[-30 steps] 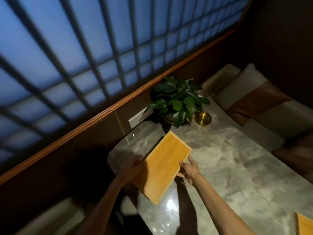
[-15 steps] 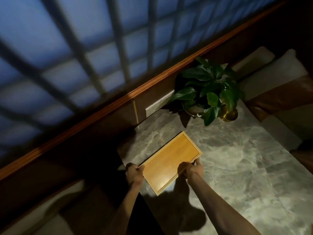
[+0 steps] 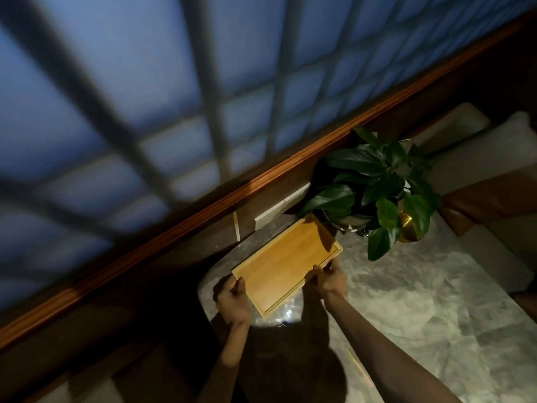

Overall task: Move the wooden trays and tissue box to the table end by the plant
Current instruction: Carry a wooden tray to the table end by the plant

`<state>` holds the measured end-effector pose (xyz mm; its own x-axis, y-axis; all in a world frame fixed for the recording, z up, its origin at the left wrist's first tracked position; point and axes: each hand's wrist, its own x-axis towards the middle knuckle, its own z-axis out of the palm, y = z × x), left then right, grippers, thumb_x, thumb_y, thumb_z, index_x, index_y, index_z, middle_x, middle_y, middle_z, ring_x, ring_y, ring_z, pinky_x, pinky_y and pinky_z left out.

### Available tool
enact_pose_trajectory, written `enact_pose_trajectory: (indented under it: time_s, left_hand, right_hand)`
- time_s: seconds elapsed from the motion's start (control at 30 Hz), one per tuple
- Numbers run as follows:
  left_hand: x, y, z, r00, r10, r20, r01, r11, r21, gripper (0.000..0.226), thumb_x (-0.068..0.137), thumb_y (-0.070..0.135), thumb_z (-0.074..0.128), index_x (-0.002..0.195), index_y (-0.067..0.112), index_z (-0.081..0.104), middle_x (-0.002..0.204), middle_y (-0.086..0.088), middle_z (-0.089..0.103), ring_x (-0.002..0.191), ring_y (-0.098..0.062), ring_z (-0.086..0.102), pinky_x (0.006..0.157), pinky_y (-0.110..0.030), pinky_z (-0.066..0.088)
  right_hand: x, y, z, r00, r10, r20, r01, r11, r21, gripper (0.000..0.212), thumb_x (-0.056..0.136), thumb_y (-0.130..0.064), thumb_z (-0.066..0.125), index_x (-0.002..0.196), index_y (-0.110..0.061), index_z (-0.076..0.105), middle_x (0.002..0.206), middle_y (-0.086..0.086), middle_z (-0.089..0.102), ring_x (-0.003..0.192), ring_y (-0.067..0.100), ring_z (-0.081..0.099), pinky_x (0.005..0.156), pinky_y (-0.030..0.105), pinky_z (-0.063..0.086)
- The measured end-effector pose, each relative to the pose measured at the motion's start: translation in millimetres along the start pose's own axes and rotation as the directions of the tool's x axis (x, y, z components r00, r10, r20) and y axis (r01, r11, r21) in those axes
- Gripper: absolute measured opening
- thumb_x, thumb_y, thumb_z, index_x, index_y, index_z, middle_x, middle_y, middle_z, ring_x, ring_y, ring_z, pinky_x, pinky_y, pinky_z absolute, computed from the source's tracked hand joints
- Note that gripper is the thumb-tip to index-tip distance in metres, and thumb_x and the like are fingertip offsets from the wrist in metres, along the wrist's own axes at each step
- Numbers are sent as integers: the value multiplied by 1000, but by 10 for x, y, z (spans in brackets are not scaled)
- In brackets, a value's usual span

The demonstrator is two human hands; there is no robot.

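Note:
A light wooden tray (image 3: 286, 264) with a raised rim lies slanted over the far left corner of the grey marble table (image 3: 421, 309). My left hand (image 3: 234, 305) grips its near left corner. My right hand (image 3: 331, 282) holds its right long edge. The tray's far corner reaches under the leaves of the green potted plant (image 3: 374, 187). Whether the tray rests flat on the table I cannot tell. No tissue box and no other tray is in sight.
A small brass pot (image 3: 408, 228) stands right of the plant. A wooden ledge (image 3: 203, 216) and a latticed window run behind the table. A white wall socket (image 3: 279, 210) sits behind the tray. Cushioned seats (image 3: 479, 175) line the far right.
Both hands have carried the tray forward, from mid-table towards the plant; its far corner now lies under the leaves. The other tray at the lower right is out of view.

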<state>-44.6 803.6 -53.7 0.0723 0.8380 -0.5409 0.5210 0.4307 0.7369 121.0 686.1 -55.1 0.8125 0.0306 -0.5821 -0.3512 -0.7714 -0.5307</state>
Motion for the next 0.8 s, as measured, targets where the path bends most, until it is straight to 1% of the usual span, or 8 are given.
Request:
enact_pose_trajectory:
  time_s: [0.13, 0.2, 0.27, 0.33, 0.4, 0.53, 0.63, 0.8]
  left_hand:
    - [170, 150, 145, 996, 25, 86, -29, 998, 57, 31, 93, 10, 59, 121, -4, 64, 117, -25, 67, 109, -35, 64, 96, -36, 50]
    - [262, 178, 190, 991, 28, 132, -39, 996, 77, 39, 95, 15, 57, 131, 1, 57, 127, -25, 58, 115, -35, 58, 103, -39, 47]
    - [328, 155, 236, 988, 35, 151, -54, 991, 123, 49, 96, 23, 55, 141, 8, 48, 133, -24, 49, 125, -36, 46, 111, -43, 40]
    - [351, 97, 265, 989, 35, 143, -59, 984, 166, 56, 96, 32, 54, 147, 16, 40, 133, -22, 43, 129, -34, 36, 112, -38, 35]
    - [369, 31, 271, 990, 48, 134, -71, 982, 176, 58, 95, 38, 52, 148, 22, 37, 130, -17, 39, 125, -31, 36, 108, -36, 36]
    - [392, -24, 279, 988, 85, 126, -104, 982, 156, 59, 95, 42, 51, 148, 24, 36, 127, -15, 41, 117, -29, 43, 100, -31, 38]
    - [380, -29, 311, 985, 134, 108, -151, 974, 171, 59, 96, 36, 52, 150, 20, 34, 120, -19, 51, 119, -33, 45, 105, -39, 41]
    - [347, -29, 329, 989, 139, 44, -145, 968, 204, 60, 95, 37, 53, 150, 23, 34, 119, -18, 49, 122, -33, 37, 107, -41, 33]
  right_hand:
    - [244, -165, -2, 991, 70, 118, -77, 996, 55, 47, 99, -31, 55, 143, -16, 47, 135, 18, 61, 124, 40, 58, 100, 56, 51]
    - [315, -189, -14, 981, 115, 158, -126, 990, 57, 49, 97, -37, 56, 142, -18, 50, 134, 18, 60, 120, 38, 59, 98, 57, 53]
    - [348, -195, -45, 971, 132, 202, -145, 988, 53, 50, 96, -41, 57, 141, -20, 51, 129, 19, 61, 106, 34, 61, 93, 56, 56]
    - [375, -177, -75, 961, 133, 243, -142, 990, 20, 53, 95, -46, 57, 142, -24, 50, 131, 20, 58, 106, 35, 60, 88, 54, 59]
    - [400, -138, -86, 955, 123, 270, -121, 992, -25, 56, 93, -51, 56, 144, -27, 48, 137, 19, 52, 118, 42, 57, 86, 53, 59]
    - [481, -49, -73, 954, 90, 286, -69, 994, -84, 63, 92, -59, 52, 145, -26, 47, 143, 20, 49, 127, 44, 53, 106, 54, 48]
    - [513, -44, -84, 949, 97, 300, -66, 991, -113, 66, 91, -64, 47, 145, -26, 46, 141, 20, 50, 126, 45, 53, 104, 57, 48]
    - [499, -54, -91, 953, 69, 296, -20, 986, -165, 68, 91, -68, 40, 147, -29, 42, 140, 23, 51, 127, 46, 52, 105, 58, 47]
